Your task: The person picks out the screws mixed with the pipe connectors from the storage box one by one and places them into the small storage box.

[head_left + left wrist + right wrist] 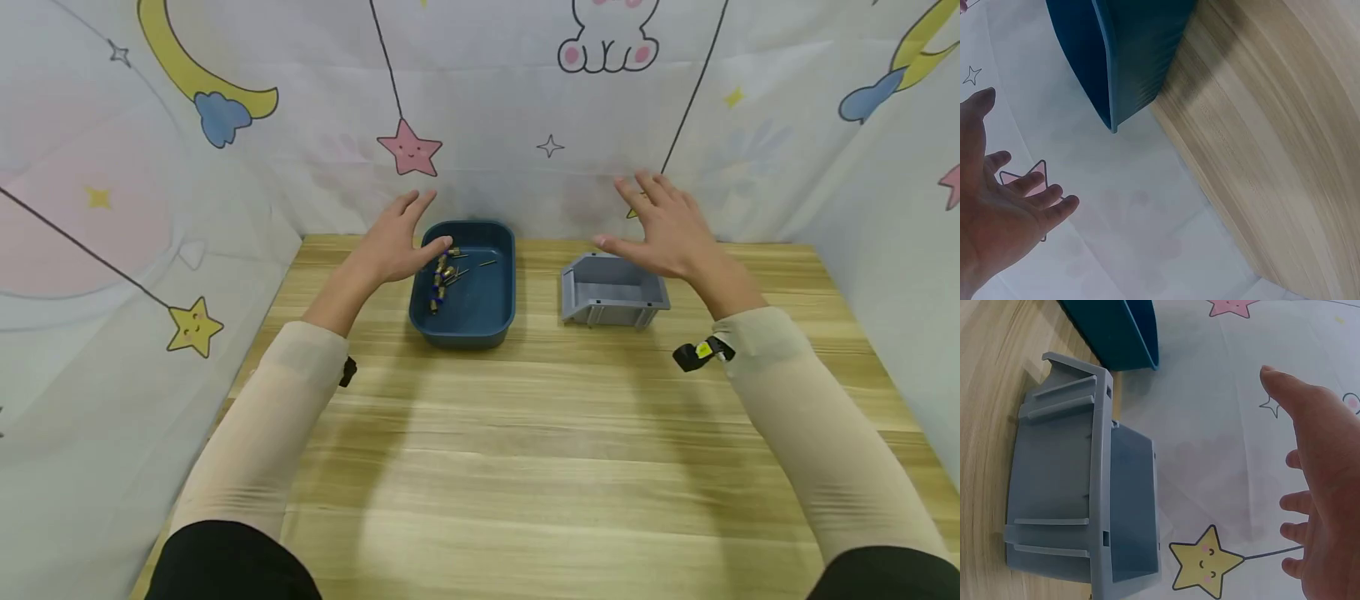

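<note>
Looking across the desk [525, 475], we see the blue bin [482, 302] and gray bin [618, 315] side by side at its back, probably to stay within reach. The left hand [393, 243] and right hand [666, 229] hold nothing, fingers loosely spread; the brass pieces [448, 272] lie inside the blue bin, below the left thumb.
</note>
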`<action>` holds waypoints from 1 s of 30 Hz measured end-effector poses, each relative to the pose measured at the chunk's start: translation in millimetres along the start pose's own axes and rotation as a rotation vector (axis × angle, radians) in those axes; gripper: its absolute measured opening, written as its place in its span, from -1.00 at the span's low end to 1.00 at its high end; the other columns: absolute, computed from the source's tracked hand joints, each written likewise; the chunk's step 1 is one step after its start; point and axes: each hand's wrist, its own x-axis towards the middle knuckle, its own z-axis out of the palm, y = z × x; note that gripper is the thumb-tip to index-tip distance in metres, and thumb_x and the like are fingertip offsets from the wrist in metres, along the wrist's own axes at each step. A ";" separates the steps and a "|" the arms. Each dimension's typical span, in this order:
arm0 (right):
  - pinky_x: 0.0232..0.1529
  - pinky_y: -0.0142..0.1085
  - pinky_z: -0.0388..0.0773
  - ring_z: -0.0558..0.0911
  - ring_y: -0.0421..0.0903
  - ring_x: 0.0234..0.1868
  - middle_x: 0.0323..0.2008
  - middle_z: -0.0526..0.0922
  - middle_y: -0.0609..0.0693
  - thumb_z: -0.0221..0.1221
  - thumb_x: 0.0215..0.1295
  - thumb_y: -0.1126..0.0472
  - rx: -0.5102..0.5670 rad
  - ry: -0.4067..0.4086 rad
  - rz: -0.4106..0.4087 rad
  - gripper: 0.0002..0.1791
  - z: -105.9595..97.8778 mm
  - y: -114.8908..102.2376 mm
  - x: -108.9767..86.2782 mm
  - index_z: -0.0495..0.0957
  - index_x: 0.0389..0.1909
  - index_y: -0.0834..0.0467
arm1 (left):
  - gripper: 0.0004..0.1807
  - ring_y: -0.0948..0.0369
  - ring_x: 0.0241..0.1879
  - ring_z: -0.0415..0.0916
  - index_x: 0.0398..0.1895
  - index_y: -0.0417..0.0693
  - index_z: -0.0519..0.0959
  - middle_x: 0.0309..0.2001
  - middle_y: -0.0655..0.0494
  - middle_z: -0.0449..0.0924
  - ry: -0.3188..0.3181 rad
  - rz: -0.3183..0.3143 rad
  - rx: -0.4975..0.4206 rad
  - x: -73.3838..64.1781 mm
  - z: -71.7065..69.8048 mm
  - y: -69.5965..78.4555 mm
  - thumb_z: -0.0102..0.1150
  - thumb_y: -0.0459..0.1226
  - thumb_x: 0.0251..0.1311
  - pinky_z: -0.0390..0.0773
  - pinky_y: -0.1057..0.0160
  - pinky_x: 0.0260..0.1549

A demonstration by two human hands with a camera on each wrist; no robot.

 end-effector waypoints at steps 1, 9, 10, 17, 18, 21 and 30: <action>0.38 0.34 -0.21 -0.22 0.24 0.55 0.58 -0.23 0.14 -0.08 0.29 -0.51 0.001 -0.002 -0.001 0.03 0.4 -0.7 0.2 -0.20 0.60 -0.08 | -0.08 -0.06 0.55 -0.23 0.61 0.25 -0.19 0.59 -0.05 -0.25 -0.002 -0.001 0.001 0.0 -0.1 0.2 -0.04 0.27 0.34 0.01 -0.24 0.38; 0.37 0.36 -0.21 -0.23 0.22 0.56 0.59 -0.23 0.12 -0.07 0.29 -0.51 0.018 -0.002 -0.013 0.03 4.4 -5.6 4.2 -0.21 0.60 -0.10 | -0.09 -0.06 0.55 -0.23 0.61 0.30 -0.23 0.60 -0.01 -0.28 -0.008 -0.008 0.004 0.3 0.2 -4.2 -0.08 0.28 0.36 -0.01 -0.24 0.39; 0.36 0.37 -0.20 -0.23 0.23 0.56 0.59 -0.23 0.12 -0.07 0.28 -0.51 0.020 -0.003 -0.016 0.04 5.3 -6.3 5.0 -0.21 0.60 -0.11 | -0.09 -0.06 0.55 -0.23 0.61 0.30 -0.24 0.60 -0.01 -0.28 -0.011 -0.011 0.007 0.3 0.3 -4.9 -0.09 0.28 0.36 -0.01 -0.24 0.39; 0.38 0.34 -0.18 -0.20 0.25 0.55 0.58 -0.20 0.14 -0.08 0.27 -0.53 0.018 -0.006 -0.031 0.04 9.3 -9.9 9.7 -0.21 0.60 -0.12 | -0.12 -0.07 0.54 -0.18 0.62 0.22 -0.18 0.59 -0.01 -0.22 -0.017 -0.001 0.006 -1.3 1.2 -5.8 -0.09 0.24 0.38 0.00 -0.22 0.39; 0.38 0.33 -0.17 -0.18 0.25 0.55 0.58 -0.19 0.14 -0.07 0.27 -0.53 0.016 -0.002 -0.035 0.04 9.7 -10.2 10.1 -0.21 0.60 -0.12 | -0.12 -0.06 0.54 -0.17 0.61 0.23 -0.17 0.59 -0.01 -0.21 -0.015 0.001 0.004 -1.5 1.3 -5.8 -0.08 0.24 0.39 0.00 -0.21 0.39; 0.40 0.29 -0.17 -0.16 0.25 0.55 0.58 -0.16 0.16 -0.06 0.28 -0.51 0.018 0.007 -0.050 0.03 10.9 -11.4 10.5 -0.19 0.60 -0.11 | -0.14 -0.06 0.54 -0.15 0.61 0.25 -0.17 0.59 -0.02 -0.19 -0.013 0.005 -0.004 -2.6 1.7 -6.0 -0.08 0.22 0.40 0.01 -0.20 0.40; 0.43 0.24 -0.17 -0.11 0.25 0.54 0.57 -0.11 0.16 -0.03 0.29 -0.49 0.014 0.029 -0.079 0.03 12.7 -13.2 12.7 -0.14 0.60 -0.06 | -0.17 -0.08 0.52 -0.11 0.61 0.16 -0.13 0.58 -0.07 -0.15 -0.007 0.007 -0.017 -1.6 2.7 -7.1 -0.08 0.16 0.43 0.03 -0.19 0.39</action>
